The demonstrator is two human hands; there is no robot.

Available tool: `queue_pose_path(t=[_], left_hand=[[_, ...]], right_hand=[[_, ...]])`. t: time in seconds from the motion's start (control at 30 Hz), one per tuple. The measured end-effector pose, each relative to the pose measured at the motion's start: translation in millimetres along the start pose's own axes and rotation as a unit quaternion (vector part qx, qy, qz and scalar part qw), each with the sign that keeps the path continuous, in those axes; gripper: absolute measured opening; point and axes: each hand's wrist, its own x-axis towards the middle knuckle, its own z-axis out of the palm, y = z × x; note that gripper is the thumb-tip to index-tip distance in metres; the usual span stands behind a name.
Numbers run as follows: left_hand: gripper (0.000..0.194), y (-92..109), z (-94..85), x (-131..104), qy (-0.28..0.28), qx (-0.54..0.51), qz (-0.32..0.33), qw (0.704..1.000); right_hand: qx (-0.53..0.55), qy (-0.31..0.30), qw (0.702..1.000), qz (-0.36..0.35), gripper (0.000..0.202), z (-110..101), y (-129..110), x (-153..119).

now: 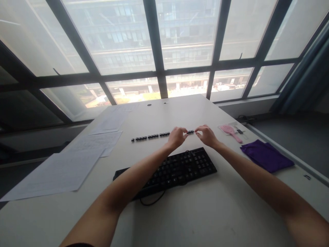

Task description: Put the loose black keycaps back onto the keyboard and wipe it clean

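Note:
A row of small black keycaps [153, 136] in short groups runs across the white table, behind a black keyboard [177, 168]. At the row's right end, one short group of keycaps [190, 132] lies between my two hands. My left hand [177, 136] is closed, its thumb and forefinger at the left end of that group, and it hides part of the row. My right hand [206, 134] curls its thumb and forefinger at the right end of the same group. My left forearm crosses over the keyboard and covers much of its left half.
Printed papers [77, 164] lie along the left side of the table [177, 219]. At the right are a pink hairbrush [231, 133], a small black item [240, 131] and a folded purple cloth [267, 156]. A cable [153, 203] loops out in front of the keyboard. Windows stand behind.

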Motion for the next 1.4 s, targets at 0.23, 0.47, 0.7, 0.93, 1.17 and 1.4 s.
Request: queue_pose_path(t=[0.23,0.47,0.7,0.93,1.17,1.4], left_hand=[[0.013,-8.2,32.5,42.4,-0.012,0.026,-0.039,0.999],[0.017,-6.7,30.6,38.7,-0.016,0.006,-0.059,0.998],[0.017,17.5,-3.2,-14.2,-0.038,-0.110,-0.070,0.991],[0.019,40.7,1.6,-62.2,-0.078,-0.203,-0.095,0.971],[0.014,44.5,18.1,-74.2,-0.051,-0.166,-0.102,0.980],[0.013,49.9,22.3,-82.5,-0.006,-0.080,-0.038,0.996]], right_hand=[[-0.070,-0.094,0.993,-0.022,0.016,30.5,13.3,47.4],[-0.066,-0.098,0.992,-0.045,0.020,34.0,13.9,45.9],[0.122,0.012,0.992,-0.011,0.007,3.9,-3.1,-17.2],[0.237,-0.015,0.967,0.093,0.008,-23.2,-19.2,-81.8],[0.256,-0.023,0.960,0.110,0.009,-21.5,-21.2,-93.4],[0.255,-0.022,0.966,0.044,0.006,-21.1,-16.5,-93.5]])
